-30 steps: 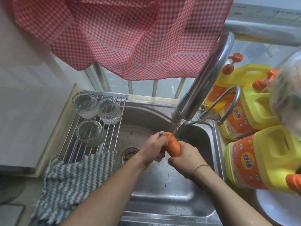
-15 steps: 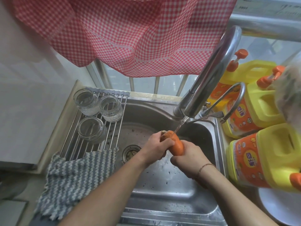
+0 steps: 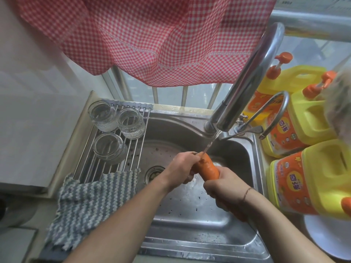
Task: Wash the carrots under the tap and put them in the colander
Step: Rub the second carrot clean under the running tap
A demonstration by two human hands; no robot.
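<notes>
An orange carrot [image 3: 208,168] is held over the steel sink [image 3: 190,215], and a thin stream of water from the chrome tap [image 3: 245,88] lands on its upper end. My left hand [image 3: 182,168] grips that upper end from the left. My right hand [image 3: 222,188] grips the lower end, whose tip pokes out below my wrist. No colander is in view.
A roll-up drying rack [image 3: 114,158] over the sink's left side carries three glass jars [image 3: 103,115], with a grey striped cloth [image 3: 89,202] draped at its near end. Yellow detergent jugs [image 3: 319,179] crowd the right counter beside a white plate [image 3: 330,236]. A red checked curtain [image 3: 152,35] hangs above.
Both hands have stayed under the stream with the carrot, shifting their grip slightly so more of the carrot shows between them. The camera view has tilted a little.
</notes>
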